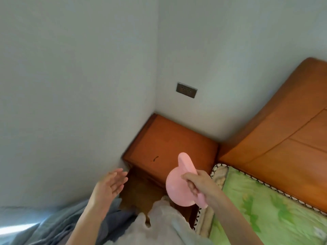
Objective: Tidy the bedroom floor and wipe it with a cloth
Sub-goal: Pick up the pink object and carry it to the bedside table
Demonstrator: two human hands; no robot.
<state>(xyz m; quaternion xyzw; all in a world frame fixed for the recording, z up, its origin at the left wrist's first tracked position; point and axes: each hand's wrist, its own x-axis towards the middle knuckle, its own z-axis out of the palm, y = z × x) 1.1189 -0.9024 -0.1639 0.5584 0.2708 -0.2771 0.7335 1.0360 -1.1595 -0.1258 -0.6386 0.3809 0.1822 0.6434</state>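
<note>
My right hand [198, 186] grips a pink plastic object [178, 188] with a round body and a long flat handle, held in the air just in front of the wooden nightstand [169, 144]. My left hand [110, 184] is raised to the left of it, palm up and fingers straight, holding nothing. The nightstand top is bare except for a small dark mark [155, 158]. No cloth for wiping shows in view, and the floor is hidden.
The nightstand stands in the corner of two pale walls, under a wall socket [186, 89]. A wooden headboard [276, 131] and a bed with a green mat [261, 207] lie on the right. Grey-blue fabric [58, 225] fills the bottom left.
</note>
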